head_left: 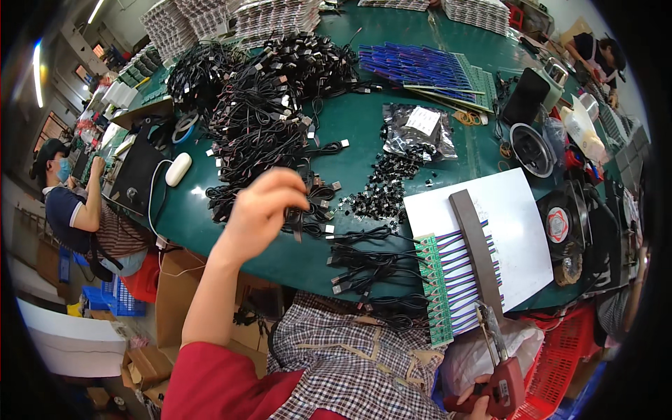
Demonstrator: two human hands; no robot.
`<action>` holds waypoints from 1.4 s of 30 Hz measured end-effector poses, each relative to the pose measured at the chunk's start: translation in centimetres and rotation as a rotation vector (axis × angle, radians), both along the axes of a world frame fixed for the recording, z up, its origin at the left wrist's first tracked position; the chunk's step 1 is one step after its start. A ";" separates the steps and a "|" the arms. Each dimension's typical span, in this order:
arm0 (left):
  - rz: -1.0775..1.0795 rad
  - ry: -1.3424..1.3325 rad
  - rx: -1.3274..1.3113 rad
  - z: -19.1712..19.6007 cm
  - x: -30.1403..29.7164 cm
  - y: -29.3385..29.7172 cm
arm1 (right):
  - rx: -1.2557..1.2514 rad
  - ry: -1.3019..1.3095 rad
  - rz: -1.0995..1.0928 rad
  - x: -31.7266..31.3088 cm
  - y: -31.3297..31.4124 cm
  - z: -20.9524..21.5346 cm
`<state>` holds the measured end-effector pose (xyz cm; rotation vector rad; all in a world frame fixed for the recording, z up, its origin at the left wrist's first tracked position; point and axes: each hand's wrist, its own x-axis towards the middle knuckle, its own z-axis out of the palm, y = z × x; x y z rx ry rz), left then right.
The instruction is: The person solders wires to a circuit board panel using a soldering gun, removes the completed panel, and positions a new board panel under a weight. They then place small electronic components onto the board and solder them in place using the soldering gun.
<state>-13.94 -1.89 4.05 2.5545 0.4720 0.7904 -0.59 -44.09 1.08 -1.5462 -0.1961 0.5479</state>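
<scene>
left hand [260, 210] among cables [266, 133] (tangled), parts bag [418, 130] beyond

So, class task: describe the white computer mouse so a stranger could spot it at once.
Start at the big green table, then go to its left edge beside the dark pad. The white mouse lies there, a smooth pale oval, unlike the tangled black cables to its right.

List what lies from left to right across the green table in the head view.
White mouse → left hand pinching a black cable → heap of small black parts → white sheet under a grey bar → black fan.
</scene>
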 end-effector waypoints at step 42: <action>-0.130 0.018 -0.440 -3.2 7.2 -17.7 | 0.088 0.181 -0.093 -1.2 -2.0 -0.6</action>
